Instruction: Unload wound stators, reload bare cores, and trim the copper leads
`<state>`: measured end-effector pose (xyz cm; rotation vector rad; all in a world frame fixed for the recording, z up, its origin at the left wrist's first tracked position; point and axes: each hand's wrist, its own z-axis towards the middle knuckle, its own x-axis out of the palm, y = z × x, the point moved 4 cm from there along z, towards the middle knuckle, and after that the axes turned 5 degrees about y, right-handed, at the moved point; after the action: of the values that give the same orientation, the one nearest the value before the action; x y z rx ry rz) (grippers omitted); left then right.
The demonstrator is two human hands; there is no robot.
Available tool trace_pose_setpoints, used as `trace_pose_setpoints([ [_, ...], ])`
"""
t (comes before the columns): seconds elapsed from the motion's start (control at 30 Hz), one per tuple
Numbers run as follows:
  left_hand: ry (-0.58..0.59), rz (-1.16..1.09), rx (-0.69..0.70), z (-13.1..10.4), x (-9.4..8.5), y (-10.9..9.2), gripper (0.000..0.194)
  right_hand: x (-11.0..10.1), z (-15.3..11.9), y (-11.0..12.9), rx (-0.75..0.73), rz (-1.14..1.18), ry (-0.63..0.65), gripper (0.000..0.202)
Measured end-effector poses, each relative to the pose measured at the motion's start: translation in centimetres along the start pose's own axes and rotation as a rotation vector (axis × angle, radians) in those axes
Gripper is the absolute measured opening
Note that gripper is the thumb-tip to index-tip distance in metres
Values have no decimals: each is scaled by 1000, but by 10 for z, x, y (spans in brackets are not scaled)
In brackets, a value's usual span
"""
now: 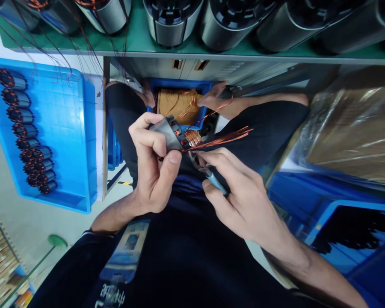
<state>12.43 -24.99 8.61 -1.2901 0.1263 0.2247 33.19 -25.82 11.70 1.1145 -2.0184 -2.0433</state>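
Note:
My left hand is wrapped round a motor stator, a grey metal cylinder with copper windings at its right end. A bundle of copper wires sticks out from that end toward the right. In my right hand is a pair of cutting pliers with light blue handles. The pliers' jaws are at the root of the wire bundle, close to the stator's edge; whether they are closed on a wire I cannot tell.
Several larger stators stand along the green bench edge ahead. At left, a blue tray holds small wound stators. Between my feet is a blue bin with cardboard and wire scraps. Plastic-wrapped boxes stand at right.

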Motion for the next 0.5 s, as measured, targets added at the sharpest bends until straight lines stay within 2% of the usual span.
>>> trace_pose_setpoints([
  [0.1,-3,63,-47,0,-1,-5,17,-1,0,0,-12,18,-8,64],
  [0.37,78,192,74,0,-7,-8,14,5,4,3,-8,-14,-59,59],
  [0.5,89,170,43,-6,-9,-3,19,7,3,0,-8,-44,-83,49],
])
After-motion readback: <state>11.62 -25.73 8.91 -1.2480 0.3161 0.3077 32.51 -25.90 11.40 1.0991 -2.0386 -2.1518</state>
